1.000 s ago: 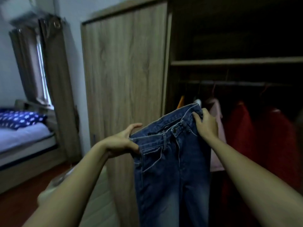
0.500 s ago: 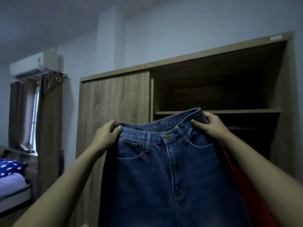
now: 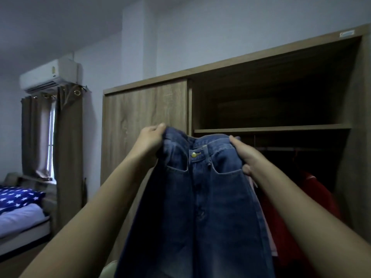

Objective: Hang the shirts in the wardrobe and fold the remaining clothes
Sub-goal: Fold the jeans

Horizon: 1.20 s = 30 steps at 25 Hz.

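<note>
A pair of blue jeans point(image 3: 198, 197) hangs in front of me, held up by the waistband with its front and brass button facing me. My left hand point(image 3: 150, 138) grips the left end of the waistband. My right hand point(image 3: 244, 155) grips the right end, thumb on the front. Behind the jeans stands the wooden wardrobe point(image 3: 144, 117), its right half open. Red garments point(image 3: 313, 193) and a pink one point(image 3: 254, 183) hang on the dim rail inside, partly hidden by the jeans and my right arm.
A bare shelf point(image 3: 273, 128) crosses the open wardrobe above the rail. The sliding door covers the left half. At far left are a bed point(image 3: 18, 221) with a star-patterned pillow point(image 3: 18, 197), curtains point(image 3: 68, 141) and an air conditioner point(image 3: 50, 76).
My view has tilted up from the hanging clothes to the top shelf and ceiling. The jeans rose with both hands, and the waistband is now bunched narrower between them.
</note>
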### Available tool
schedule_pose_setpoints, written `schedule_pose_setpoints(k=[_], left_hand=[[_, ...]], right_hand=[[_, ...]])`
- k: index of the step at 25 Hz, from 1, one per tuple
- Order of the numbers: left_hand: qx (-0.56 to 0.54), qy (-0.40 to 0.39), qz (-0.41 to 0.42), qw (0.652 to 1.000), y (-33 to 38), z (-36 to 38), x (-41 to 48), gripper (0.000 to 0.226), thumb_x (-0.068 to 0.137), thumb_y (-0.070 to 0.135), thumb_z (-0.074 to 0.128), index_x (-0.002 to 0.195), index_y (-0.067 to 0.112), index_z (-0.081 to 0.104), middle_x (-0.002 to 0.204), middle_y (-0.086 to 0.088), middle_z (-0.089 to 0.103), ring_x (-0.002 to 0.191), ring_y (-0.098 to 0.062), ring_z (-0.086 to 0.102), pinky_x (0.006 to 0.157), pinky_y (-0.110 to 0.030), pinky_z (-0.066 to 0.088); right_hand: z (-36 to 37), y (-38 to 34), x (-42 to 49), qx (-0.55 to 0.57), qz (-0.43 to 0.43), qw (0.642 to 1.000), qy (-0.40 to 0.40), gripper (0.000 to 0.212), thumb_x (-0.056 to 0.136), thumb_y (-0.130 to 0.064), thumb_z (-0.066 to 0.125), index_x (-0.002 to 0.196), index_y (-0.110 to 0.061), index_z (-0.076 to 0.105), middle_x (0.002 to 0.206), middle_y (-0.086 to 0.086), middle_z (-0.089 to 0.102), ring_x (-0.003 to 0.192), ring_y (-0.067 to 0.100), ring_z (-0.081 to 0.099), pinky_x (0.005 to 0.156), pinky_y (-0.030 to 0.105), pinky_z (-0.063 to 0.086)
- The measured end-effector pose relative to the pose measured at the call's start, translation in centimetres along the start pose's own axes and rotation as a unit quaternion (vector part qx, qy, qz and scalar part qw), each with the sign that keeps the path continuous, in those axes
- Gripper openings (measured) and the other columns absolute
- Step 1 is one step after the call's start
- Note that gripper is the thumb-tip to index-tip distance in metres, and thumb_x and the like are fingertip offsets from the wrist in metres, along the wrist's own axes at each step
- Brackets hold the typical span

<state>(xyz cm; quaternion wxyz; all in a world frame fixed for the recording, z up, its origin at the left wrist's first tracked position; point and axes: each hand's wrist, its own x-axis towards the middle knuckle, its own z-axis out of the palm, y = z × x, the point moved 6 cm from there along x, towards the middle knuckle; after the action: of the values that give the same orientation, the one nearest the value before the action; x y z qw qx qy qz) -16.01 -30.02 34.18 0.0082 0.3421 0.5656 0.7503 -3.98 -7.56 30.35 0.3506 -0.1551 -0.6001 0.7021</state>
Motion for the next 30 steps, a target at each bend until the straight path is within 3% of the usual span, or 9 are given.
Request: schedule_pose_setpoints(k=[4, 10, 13, 16, 19, 21, 25, 27, 30], left_hand=[[0.097, -0.015, 0.086, 0.991, 2.5, 3.9, -1.4, 0.029, 0.099, 0.029, 0.043, 0.096, 0.006, 0.061, 0.091, -0.017, 0.068, 0.077, -0.027, 0.068, 0.067, -0.039, 0.055], [0.019, -0.08, 0.078, 0.994, 1.3, 3.4, -2.8, 0.036, 0.097, 0.036, 0.046, 0.106, 0.005, 0.063, 0.088, -0.007, 0.069, 0.073, -0.015, 0.068, 0.06, -0.021, 0.053], [0.062, -0.12, 0.141, 0.981, 2.0, 2.7, -3.3, 0.035, 0.086, 0.024, 0.065, 0.115, 0.007, 0.059, 0.103, -0.008, 0.068, 0.09, -0.018, 0.069, 0.073, -0.026, 0.056], [0.033, -0.088, 0.162, 0.982, 3.6, 1.3, -3.7, 0.018, 0.087, 0.0, 0.053, 0.103, 0.005, 0.061, 0.087, -0.006, 0.067, 0.075, -0.018, 0.067, 0.061, -0.025, 0.054], [0.002, -0.122, 0.139, 0.983, 4.2, -0.4, -3.3, 0.024, 0.089, -0.006, 0.04, 0.088, 0.009, 0.059, 0.077, -0.005, 0.06, 0.066, -0.015, 0.059, 0.058, -0.025, 0.051], [0.01, -0.125, 0.13, 0.984, 3.6, -1.6, -2.5, 0.023, 0.087, -0.007, 0.037, 0.088, 0.006, 0.057, 0.078, -0.005, 0.057, 0.069, -0.017, 0.056, 0.058, -0.024, 0.049], [0.16, 0.062, 0.165, 0.971, 1.2, -3.0, -1.7, 0.02, 0.085, 0.033, 0.051, 0.092, 0.015, 0.056, 0.085, 0.001, 0.056, 0.078, -0.015, 0.051, 0.069, -0.031, 0.041], [0.28, 0.141, 0.22, 0.924, 1.2, -2.9, -1.9, 0.044, 0.084, 0.049, 0.06, 0.103, 0.01, 0.057, 0.092, -0.001, 0.059, 0.085, -0.017, 0.057, 0.075, -0.031, 0.044], [0.287, 0.197, 0.271, 0.897, 2.3, -3.6, -1.5, 0.04, 0.084, 0.047, 0.062, 0.09, 0.008, 0.059, 0.085, -0.004, 0.061, 0.085, -0.025, 0.061, 0.074, -0.035, 0.045]], right_hand=[[5.0, -0.8, -2.2, -0.03, -0.033, 0.998, -0.035, 0.053, 0.087, -0.049, 0.056, 0.116, -0.004, 0.057, 0.109, 0.017, 0.066, 0.098, 0.03, 0.065, 0.09, 0.041, 0.052], [8.6, -1.1, -5.8, 0.053, -0.068, 0.968, -0.236, 0.071, 0.097, -0.055, 0.014, 0.132, -0.003, 0.047, 0.128, 0.013, 0.056, 0.123, 0.022, 0.048, 0.102, 0.034, 0.037], [9.2, -0.3, -5.8, -0.04, -0.139, 0.944, -0.298, 0.051, 0.096, -0.05, 0.026, 0.133, -0.024, 0.048, 0.128, -0.002, 0.053, 0.122, 0.012, 0.045, 0.107, 0.037, 0.029], [7.8, -0.7, -4.1, -0.085, -0.296, 0.935, -0.174, 0.034, 0.091, -0.03, 0.056, 0.125, -0.024, 0.051, 0.128, -0.003, 0.053, 0.122, 0.014, 0.048, 0.108, 0.041, 0.037], [7.1, 0.2, -2.9, -0.119, -0.279, 0.946, -0.113, 0.066, 0.078, -0.048, 0.063, 0.132, -0.018, 0.039, 0.123, -0.003, 0.053, 0.119, 0.018, 0.052, 0.098, 0.035, 0.046], [7.4, 0.3, -2.5, -0.18, -0.299, 0.933, -0.085, 0.065, 0.078, -0.049, 0.065, 0.129, -0.015, 0.042, 0.118, -0.002, 0.059, 0.111, 0.015, 0.058, 0.09, 0.03, 0.049], [8.2, 0.6, -3.8, -0.231, -0.367, 0.9, 0.043, 0.054, 0.081, -0.043, 0.067, 0.118, -0.009, 0.045, 0.105, -0.005, 0.057, 0.092, 0.008, 0.056, 0.074, 0.019, 0.042], [8.2, 0.9, -4.0, -0.217, -0.375, 0.9, 0.042, 0.053, 0.082, -0.042, 0.066, 0.117, -0.009, 0.046, 0.106, -0.003, 0.059, 0.092, 0.009, 0.059, 0.074, 0.019, 0.044], [7.0, 2.9, -4.5, -0.193, -0.366, 0.909, -0.051, 0.048, 0.087, -0.043, 0.055, 0.125, -0.017, 0.041, 0.108, -0.01, 0.058, 0.089, -0.015, 0.057, 0.074, 0.006, 0.044]])
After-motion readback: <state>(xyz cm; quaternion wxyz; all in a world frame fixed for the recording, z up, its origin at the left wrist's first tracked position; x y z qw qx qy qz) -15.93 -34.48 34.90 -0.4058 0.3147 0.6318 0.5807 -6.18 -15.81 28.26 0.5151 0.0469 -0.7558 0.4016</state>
